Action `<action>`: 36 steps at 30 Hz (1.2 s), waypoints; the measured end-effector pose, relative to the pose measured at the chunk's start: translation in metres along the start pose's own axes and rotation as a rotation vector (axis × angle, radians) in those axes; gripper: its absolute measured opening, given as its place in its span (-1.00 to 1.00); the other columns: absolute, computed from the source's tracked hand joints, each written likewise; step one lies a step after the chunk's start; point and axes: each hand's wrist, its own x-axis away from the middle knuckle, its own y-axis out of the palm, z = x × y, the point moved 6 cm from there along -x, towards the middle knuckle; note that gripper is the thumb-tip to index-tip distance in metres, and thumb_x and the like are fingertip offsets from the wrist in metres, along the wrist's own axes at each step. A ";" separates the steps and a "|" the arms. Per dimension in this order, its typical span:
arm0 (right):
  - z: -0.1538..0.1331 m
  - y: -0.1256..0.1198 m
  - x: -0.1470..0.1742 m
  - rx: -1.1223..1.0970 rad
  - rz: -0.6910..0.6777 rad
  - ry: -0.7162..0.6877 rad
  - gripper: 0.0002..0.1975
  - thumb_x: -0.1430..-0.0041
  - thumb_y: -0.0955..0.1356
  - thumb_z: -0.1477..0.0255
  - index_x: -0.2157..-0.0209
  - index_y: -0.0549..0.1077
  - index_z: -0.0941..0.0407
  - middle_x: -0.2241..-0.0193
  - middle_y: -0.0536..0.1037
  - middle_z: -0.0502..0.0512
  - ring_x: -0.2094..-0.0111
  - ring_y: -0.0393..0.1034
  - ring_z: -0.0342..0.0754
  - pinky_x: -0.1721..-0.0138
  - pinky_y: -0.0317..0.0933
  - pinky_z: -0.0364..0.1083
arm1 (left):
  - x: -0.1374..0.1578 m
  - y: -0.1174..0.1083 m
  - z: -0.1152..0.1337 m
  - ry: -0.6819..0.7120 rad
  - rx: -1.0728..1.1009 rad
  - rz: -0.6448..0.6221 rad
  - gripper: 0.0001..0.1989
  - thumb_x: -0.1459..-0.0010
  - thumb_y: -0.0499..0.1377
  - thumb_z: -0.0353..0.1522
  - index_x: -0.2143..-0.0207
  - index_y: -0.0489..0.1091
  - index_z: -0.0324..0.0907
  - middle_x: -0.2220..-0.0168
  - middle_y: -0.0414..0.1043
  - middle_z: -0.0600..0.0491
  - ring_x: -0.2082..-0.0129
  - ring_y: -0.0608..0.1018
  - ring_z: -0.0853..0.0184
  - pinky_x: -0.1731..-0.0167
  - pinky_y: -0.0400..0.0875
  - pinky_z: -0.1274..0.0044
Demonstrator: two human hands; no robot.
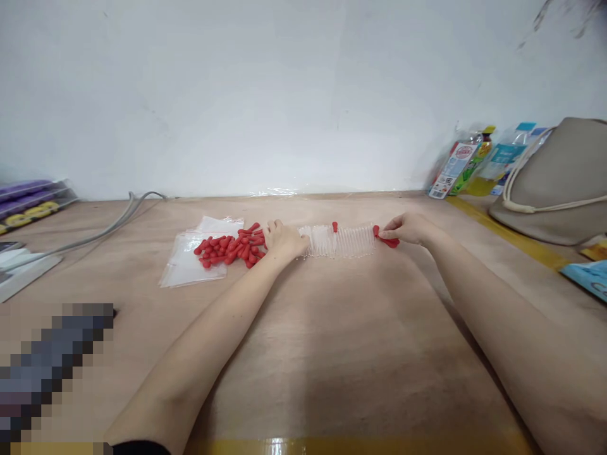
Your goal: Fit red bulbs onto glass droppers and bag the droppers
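A row of thin clear plastic strands (355,242) lies side by side across the middle of the table. My left hand (283,240) rests over the row's left end, fingers apart and thumb stretched to the right. Beside that hand is a pile of small red club-shaped pieces (230,248), round at one end and narrower at the other. At the right end of the row, my right hand (403,229) pinches a red piece (391,242). Another red piece (376,231) stands against the fingertips, and one red piece (334,227) sits at the row's far edge.
Clear plastic bags (183,262) lie under the red pile. Bottles (507,155), a carton (455,167) and a grey-beige bag (559,177) stand at the right by the wall. A grey cable (114,221) and a white power strip (28,272) are at the left.
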 end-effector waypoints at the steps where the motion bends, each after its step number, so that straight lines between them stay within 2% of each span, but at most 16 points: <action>1: 0.000 0.000 0.000 -0.005 -0.008 -0.005 -0.84 0.19 0.44 0.34 0.51 0.52 0.12 0.52 0.55 0.05 0.47 0.39 -0.12 0.46 0.22 -0.18 | -0.001 0.001 0.000 -0.008 -0.003 -0.012 -0.56 0.02 -0.02 -0.19 0.29 0.47 -0.31 0.14 0.30 -0.24 0.07 0.24 0.01 0.11 0.10 0.31; 8: -0.001 -0.001 0.001 -0.001 -0.004 0.045 -0.90 0.23 0.45 0.44 0.55 0.50 0.13 0.54 0.53 0.04 0.47 0.39 -0.11 0.46 0.23 -0.18 | -0.004 0.004 0.000 -0.004 -0.044 -0.057 -0.56 0.00 -0.03 -0.21 0.24 0.45 -0.31 0.11 0.30 -0.23 0.06 0.23 0.01 0.12 0.09 0.31; 12: -0.003 -0.001 0.002 -0.022 0.015 0.048 -0.93 0.22 0.43 0.46 0.57 0.49 0.13 0.56 0.52 0.04 0.49 0.38 -0.11 0.47 0.24 -0.16 | -0.002 0.002 0.001 0.037 -0.082 -0.016 -0.61 -0.02 -0.02 -0.23 0.25 0.45 -0.29 0.11 0.30 -0.24 0.06 0.23 0.01 0.13 0.10 0.30; 15: -0.002 0.003 -0.001 -0.073 -0.002 0.015 -0.88 0.26 0.45 0.47 0.55 0.48 0.13 0.56 0.52 0.04 0.50 0.38 -0.11 0.47 0.26 -0.16 | 0.000 -0.001 0.003 0.047 -0.076 0.017 -0.58 -0.04 -0.03 -0.20 0.28 0.46 -0.31 0.12 0.30 -0.27 0.06 0.23 -0.02 0.14 0.10 0.27; 20: 0.002 0.010 -0.008 -0.068 -0.024 -0.020 -0.83 0.31 0.47 0.48 0.55 0.46 0.15 0.60 0.50 0.02 0.56 0.35 -0.14 0.52 0.23 -0.18 | 0.003 -0.004 0.008 0.027 -0.056 -0.001 -0.61 -0.01 0.00 -0.23 0.29 0.47 -0.31 0.12 0.31 -0.27 0.08 0.24 -0.04 0.15 0.11 0.27; 33: -0.009 -0.003 0.002 -0.057 0.072 -0.022 -0.95 0.15 0.39 0.45 0.56 0.46 0.14 0.57 0.51 0.05 0.54 0.34 -0.13 0.52 0.18 -0.17 | 0.007 -0.005 0.011 0.064 -0.068 0.061 -0.65 -0.01 0.00 -0.26 0.35 0.48 -0.31 0.19 0.31 -0.26 0.11 0.25 -0.02 0.18 0.12 0.28; 36: -0.015 -0.010 0.003 -0.080 0.178 -0.040 -0.93 0.12 0.37 0.41 0.55 0.45 0.13 0.56 0.51 0.06 0.54 0.34 -0.12 0.55 0.14 -0.17 | 0.008 -0.006 0.013 0.041 -0.079 0.072 -0.61 0.00 0.01 -0.22 0.33 0.47 -0.32 0.15 0.28 -0.27 0.11 0.23 -0.04 0.17 0.11 0.27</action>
